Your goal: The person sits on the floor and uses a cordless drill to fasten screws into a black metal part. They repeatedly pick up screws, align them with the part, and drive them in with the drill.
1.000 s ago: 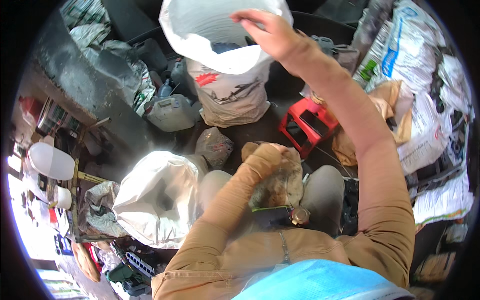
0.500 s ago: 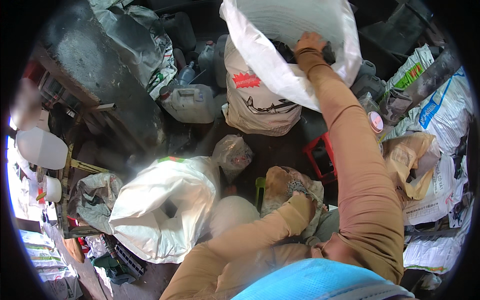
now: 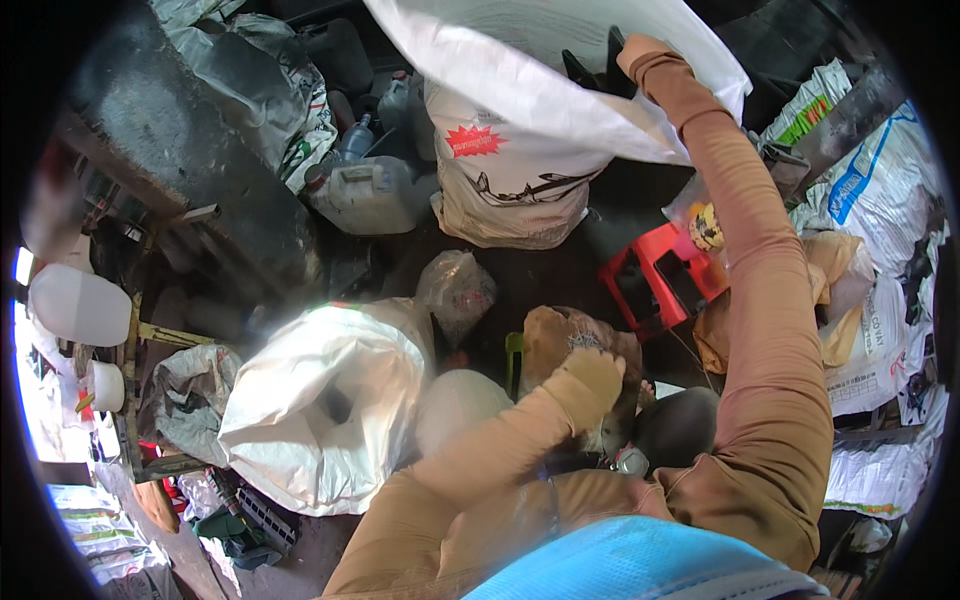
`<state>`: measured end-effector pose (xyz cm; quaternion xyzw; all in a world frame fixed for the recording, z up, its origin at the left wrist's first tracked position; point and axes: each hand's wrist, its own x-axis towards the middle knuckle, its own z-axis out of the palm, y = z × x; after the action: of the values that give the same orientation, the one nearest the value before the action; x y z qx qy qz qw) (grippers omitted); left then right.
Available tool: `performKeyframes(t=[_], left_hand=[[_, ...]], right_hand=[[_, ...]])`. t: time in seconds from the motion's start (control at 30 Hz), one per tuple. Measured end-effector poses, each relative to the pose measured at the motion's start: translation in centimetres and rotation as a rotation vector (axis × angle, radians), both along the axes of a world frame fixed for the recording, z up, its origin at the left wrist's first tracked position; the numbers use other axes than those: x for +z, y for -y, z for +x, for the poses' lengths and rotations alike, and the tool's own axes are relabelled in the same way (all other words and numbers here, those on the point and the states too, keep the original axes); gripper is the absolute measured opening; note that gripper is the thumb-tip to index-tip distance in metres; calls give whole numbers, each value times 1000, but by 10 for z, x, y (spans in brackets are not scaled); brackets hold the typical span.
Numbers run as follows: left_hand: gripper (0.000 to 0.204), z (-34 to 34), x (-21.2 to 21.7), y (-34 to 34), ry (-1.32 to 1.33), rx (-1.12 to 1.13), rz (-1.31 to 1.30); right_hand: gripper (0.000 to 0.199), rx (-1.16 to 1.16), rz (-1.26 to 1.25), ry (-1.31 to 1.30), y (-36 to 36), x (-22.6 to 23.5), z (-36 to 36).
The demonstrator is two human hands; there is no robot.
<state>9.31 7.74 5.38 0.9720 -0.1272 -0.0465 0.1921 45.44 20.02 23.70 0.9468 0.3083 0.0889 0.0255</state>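
Observation:
At the upper right, my right hand (image 3: pixel 645 50) is curled inside the mouth of a tall white sack (image 3: pixel 520 150). Its fingers close on a thin black plastic piece (image 3: pixel 616 65); another dark piece stands just left of it. My left hand (image 3: pixel 606 368) is low in the middle, over a crumpled brown bag (image 3: pixel 552 335) between my legs. Small grey screws (image 3: pixel 584 342) show just past it. The sleeve cuff and the back of the hand hide most of those fingers.
A red plastic stool (image 3: pixel 655 290) stands right of centre. An open white sack (image 3: pixel 300 420) is near left, with a clear bag (image 3: pixel 457 290) of small parts beside it. Plastic jugs (image 3: pixel 365 197) stand behind. Stuffed sacks (image 3: pixel 880 190) line the right side.
My right hand has moved farther up and slightly right inside the tall sack, and the sack's rim has shifted. More of the red stool shows. My left hand has turned, covering more of the screws.

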Motion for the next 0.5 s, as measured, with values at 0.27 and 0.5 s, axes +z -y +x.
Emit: performKeyframes(t=[0.27,0.5], left_hand=[[42,7,0,2,58,256,-157],[25,36,-16,-23,376,591,-358]], right_hand=[[16,546,175,480,27,-60,-60],[10,776,417,567,78,52,-114]])
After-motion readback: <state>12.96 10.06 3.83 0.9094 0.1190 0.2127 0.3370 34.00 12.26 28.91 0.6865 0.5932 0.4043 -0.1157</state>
